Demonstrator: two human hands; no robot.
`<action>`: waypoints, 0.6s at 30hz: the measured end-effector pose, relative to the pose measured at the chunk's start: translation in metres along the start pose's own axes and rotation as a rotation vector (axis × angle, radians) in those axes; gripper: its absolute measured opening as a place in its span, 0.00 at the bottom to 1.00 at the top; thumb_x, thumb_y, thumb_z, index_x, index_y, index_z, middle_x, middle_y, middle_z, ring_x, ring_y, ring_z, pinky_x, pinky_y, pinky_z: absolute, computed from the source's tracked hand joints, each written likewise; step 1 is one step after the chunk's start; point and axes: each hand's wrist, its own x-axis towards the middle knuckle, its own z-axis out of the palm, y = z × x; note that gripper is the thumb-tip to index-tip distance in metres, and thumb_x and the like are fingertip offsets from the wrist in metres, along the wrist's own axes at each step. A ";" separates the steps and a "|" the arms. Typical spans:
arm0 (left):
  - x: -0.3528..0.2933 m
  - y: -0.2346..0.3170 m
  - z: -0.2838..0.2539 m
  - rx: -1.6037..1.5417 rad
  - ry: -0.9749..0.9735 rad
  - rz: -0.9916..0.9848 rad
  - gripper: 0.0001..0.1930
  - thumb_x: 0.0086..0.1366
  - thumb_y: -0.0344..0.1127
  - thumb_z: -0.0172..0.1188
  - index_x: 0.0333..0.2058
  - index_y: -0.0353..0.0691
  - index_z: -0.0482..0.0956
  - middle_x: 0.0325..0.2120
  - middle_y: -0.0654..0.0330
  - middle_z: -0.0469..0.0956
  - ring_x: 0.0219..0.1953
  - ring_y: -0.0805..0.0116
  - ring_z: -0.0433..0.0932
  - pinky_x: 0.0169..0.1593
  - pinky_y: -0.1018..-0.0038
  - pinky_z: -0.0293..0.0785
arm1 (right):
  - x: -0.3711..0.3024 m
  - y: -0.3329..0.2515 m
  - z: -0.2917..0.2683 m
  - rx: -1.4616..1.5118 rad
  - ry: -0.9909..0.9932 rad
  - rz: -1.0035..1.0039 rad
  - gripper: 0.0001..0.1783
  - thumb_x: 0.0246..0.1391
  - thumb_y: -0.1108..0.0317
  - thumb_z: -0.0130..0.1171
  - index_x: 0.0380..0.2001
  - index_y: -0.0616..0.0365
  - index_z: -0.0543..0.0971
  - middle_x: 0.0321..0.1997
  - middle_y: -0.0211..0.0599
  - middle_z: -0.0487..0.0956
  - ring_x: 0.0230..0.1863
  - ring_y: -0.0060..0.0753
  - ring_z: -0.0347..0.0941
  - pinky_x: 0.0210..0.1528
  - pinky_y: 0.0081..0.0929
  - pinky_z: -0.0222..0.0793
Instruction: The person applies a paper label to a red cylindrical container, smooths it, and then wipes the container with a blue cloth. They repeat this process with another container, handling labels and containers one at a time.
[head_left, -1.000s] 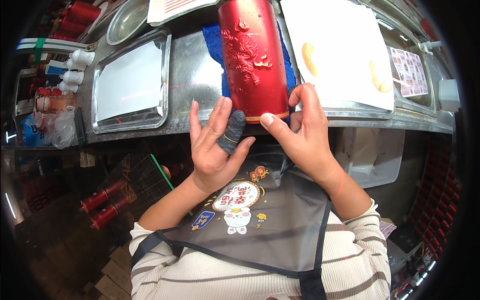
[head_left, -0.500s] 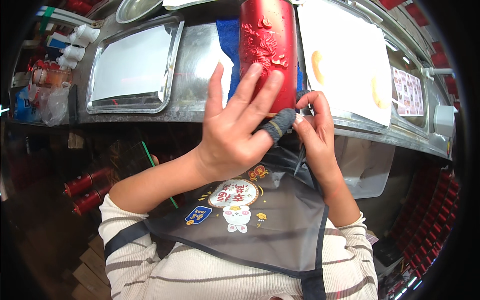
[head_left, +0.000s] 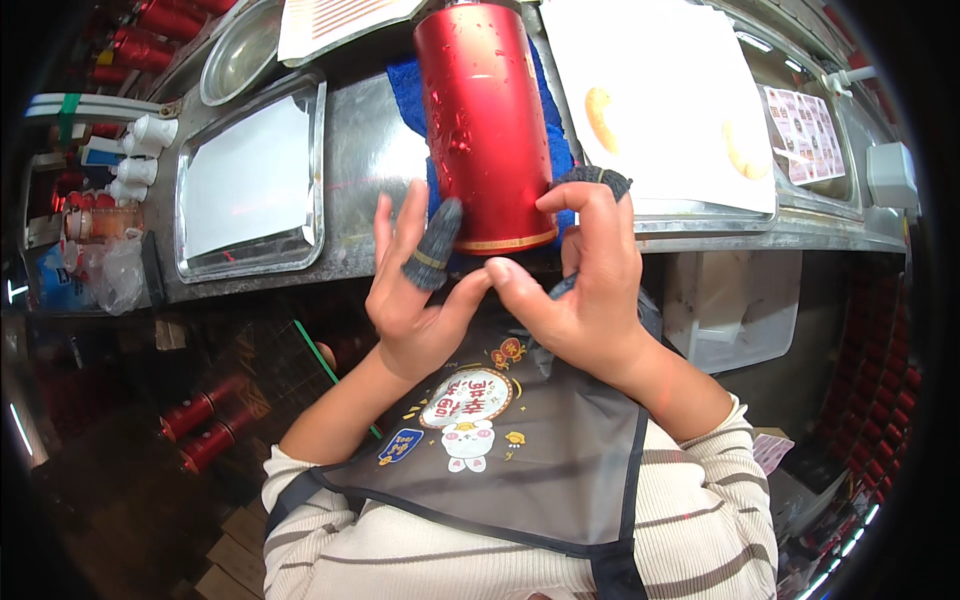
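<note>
Cylinder [head_left: 488, 130], red, metallic-looking, droplet-specked; likely stiff, slippery, best held round lower sides. Note left hand [head_left: 402, 312] spread wide, right hand [head_left: 595, 275] curled, cannot tell if gripping.

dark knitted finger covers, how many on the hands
2: one cover on the left hand, another cover on the right hand, near the red cylinder. More could be hidden where the right hand curls.

apron [head_left: 540, 490]: red characters in oval [head_left: 466, 398], white ones in blue badge [head_left: 401, 447]; blurred print on sheet [head_left: 803, 137], cylinder band [head_left: 507, 243]
</note>
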 end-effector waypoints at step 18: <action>-0.006 -0.002 -0.006 0.153 -0.127 0.166 0.19 0.49 0.28 0.73 0.41 0.30 0.83 0.61 0.36 0.67 0.62 0.38 0.70 0.64 0.36 0.51 | 0.004 0.007 0.016 -0.027 0.064 -0.055 0.23 0.49 0.65 0.66 0.43 0.64 0.68 0.39 0.44 0.69 0.37 0.45 0.66 0.33 0.36 0.67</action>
